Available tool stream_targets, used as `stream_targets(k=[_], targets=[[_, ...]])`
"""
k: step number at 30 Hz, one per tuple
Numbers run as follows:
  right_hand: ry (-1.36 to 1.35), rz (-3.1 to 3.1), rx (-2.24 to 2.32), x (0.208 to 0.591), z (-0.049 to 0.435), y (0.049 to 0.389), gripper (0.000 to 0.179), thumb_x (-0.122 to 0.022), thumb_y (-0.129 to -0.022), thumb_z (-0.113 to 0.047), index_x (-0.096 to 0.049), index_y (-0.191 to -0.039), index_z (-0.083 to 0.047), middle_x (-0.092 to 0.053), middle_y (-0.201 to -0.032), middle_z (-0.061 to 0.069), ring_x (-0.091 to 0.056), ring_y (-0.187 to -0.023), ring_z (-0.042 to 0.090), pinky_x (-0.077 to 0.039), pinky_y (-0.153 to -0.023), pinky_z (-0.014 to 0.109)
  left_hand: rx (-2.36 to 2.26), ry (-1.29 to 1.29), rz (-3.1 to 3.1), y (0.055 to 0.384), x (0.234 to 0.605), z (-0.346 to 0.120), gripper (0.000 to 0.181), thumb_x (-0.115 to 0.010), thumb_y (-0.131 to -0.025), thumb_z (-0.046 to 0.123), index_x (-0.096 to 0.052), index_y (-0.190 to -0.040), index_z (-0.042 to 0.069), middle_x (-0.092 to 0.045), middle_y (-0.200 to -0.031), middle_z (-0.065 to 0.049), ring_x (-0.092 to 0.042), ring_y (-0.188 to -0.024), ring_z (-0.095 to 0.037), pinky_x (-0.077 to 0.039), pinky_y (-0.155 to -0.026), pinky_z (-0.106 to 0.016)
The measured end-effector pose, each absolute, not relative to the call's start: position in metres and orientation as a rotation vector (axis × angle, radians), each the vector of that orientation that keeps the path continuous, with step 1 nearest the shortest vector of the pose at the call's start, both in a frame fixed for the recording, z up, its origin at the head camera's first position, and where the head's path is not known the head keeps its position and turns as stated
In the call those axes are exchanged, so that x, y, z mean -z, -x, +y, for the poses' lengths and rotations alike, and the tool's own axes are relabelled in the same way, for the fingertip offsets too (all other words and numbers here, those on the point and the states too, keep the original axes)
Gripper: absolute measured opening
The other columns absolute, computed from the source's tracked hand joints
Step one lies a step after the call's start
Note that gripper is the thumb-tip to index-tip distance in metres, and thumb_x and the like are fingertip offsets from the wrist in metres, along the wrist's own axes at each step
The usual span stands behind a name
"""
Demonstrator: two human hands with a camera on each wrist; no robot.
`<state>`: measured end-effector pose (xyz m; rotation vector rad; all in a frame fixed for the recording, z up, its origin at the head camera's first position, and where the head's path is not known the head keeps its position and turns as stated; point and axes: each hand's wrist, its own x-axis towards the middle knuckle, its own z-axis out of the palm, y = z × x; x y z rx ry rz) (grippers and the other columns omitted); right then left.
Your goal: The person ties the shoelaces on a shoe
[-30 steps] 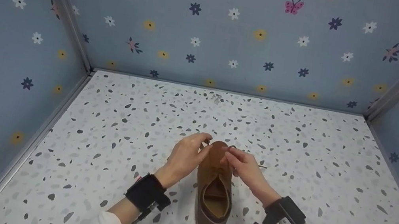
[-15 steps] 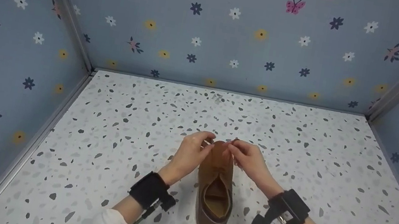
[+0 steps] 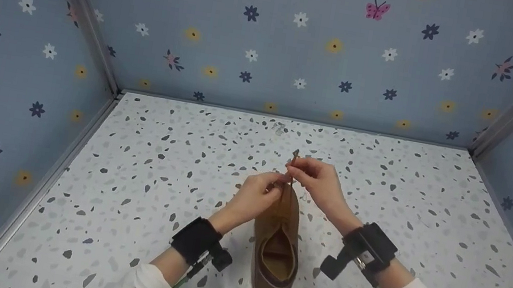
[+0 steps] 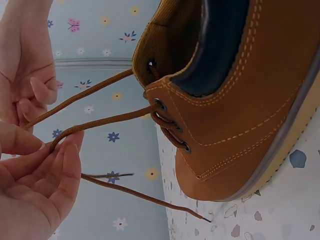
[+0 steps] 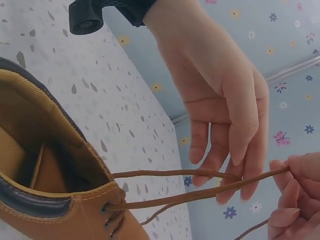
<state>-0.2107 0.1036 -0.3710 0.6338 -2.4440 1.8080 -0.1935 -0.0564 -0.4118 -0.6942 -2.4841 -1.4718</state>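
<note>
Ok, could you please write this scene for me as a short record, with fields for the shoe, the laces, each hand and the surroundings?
Shoe: brown, upright on a speckled white surface, toe pointing away from the person
Laces: brown, stretched out from the shoe, with a loose end hanging
Left hand: holds a lace near the toe
Right hand: pinches a lace, farther from the person than the other hand
Wristbands: black, one on each wrist
Walls: blue, with flowers and butterflies
</note>
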Motion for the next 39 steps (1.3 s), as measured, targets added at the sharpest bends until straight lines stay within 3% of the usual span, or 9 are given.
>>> stream_targets(k=[6,11,16,21,27,39], targets=[[-0.674,-2.49,-1.741,0.35,0.094,0.21,0.014,-0.063,-0.085,-0.006,-0.066,-0.094,0.004,-0.064,-0.086,0.011,-0.055,-0.077,0.022,-0.043,-0.065,0.025,1.496,0.766,-2.485,0.194,0.413,-0.055,0.019,-0.056,-0.085,0.006,-0.063,-0.102,0.0,-0.061,-0.084,-0.002,-0.054,-0.074,-0.012,-0.044,-0.065,-0.025],[-0.726,-2.56,-1.641,0.353,0.089,0.221,0.015,-0.064,-0.085,-0.014,-0.069,-0.096,-0.005,-0.065,-0.087,0.001,-0.055,-0.076,0.016,-0.043,-0.066,0.028,1.489,0.835,-2.428,0.196,0.415,-0.054,0.013,-0.06,-0.087,0.006,-0.065,-0.097,0.0,-0.064,-0.087,-0.004,-0.058,-0.079,-0.012,-0.046,-0.068,-0.025],[-0.798,-2.611,-1.577,0.347,0.09,0.223,0.023,-0.057,-0.091,-0.019,-0.064,-0.107,-0.006,-0.064,-0.097,0.002,-0.054,-0.085,0.017,-0.042,-0.074,0.033,1.528,0.829,-2.407,0.196,0.415,-0.054,0.012,-0.058,-0.088,0.005,-0.066,-0.095,0.0,-0.064,-0.088,-0.005,-0.058,-0.078,-0.012,-0.046,-0.066,-0.024],[-0.788,-2.644,-1.593,0.356,0.102,0.229,0.022,-0.052,-0.093,-0.012,-0.06,-0.112,-0.003,-0.062,-0.1,0.007,-0.054,-0.087,0.02,-0.043,-0.076,0.035,1.619,0.819,-2.409,0.194,0.415,-0.054,0.012,-0.056,-0.089,0.005,-0.064,-0.095,-0.002,-0.062,-0.08,-0.005,-0.056,-0.065,-0.015,-0.045,-0.057,-0.026],[-0.834,-2.749,-1.457,0.379,0.116,0.235,0.02,-0.054,-0.089,0.002,-0.06,-0.108,-0.001,-0.061,-0.101,0.008,-0.055,-0.088,0.022,-0.044,-0.076,0.035,1.634,0.818,-2.407,0.193,0.415,-0.054,0.013,-0.055,-0.089,0.005,-0.063,-0.096,-0.003,-0.062,-0.082,-0.01,-0.056,-0.067,-0.014,-0.045,-0.059,-0.026],[-0.994,-2.821,-1.404,0.388,0.114,0.237,0.026,-0.056,-0.086,0.005,-0.06,-0.11,-0.002,-0.059,-0.107,0.01,-0.055,-0.087,0.025,-0.046,-0.073,0.035,1.591,0.78,-2.417,0.194,0.416,-0.055,0.012,-0.057,-0.089,0.007,-0.064,-0.095,0.0,-0.062,-0.079,-0.006,-0.055,-0.066,-0.012,-0.045,-0.059,-0.026]])
